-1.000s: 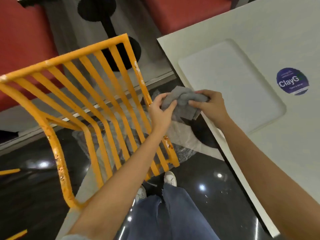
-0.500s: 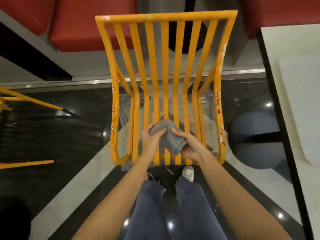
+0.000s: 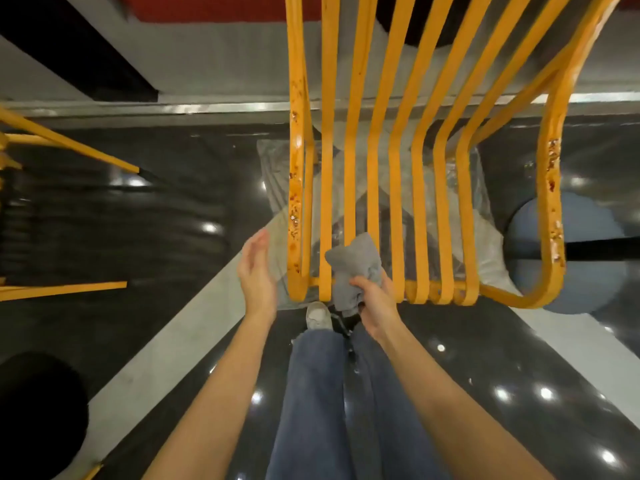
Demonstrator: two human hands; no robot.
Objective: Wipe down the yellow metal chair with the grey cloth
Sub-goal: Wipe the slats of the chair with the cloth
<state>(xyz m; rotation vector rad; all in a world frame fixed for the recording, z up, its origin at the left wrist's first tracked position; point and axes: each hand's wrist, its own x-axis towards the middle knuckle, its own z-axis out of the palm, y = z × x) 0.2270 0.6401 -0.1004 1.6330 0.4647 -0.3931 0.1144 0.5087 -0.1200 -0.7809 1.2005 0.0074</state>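
Note:
The yellow metal chair stands in front of me, its slatted seat and back seen from above, with rusty chipped spots along both side rails. My right hand grips the bunched grey cloth at the front edge of the seat, over the left slats. Left of the chair's front corner, my left hand hovers with straight fingers, holding nothing and touching nothing.
Clear plastic sheeting lies on the glossy dark floor under the chair. Part of another yellow chair shows at the left edge. A round grey table base sits to the right. My jeans and a white shoe are below.
My left hand has let go of the cloth and moved out to the left of the chair. The right hand keeps the cloth at the seat's front. The view has shifted closer.

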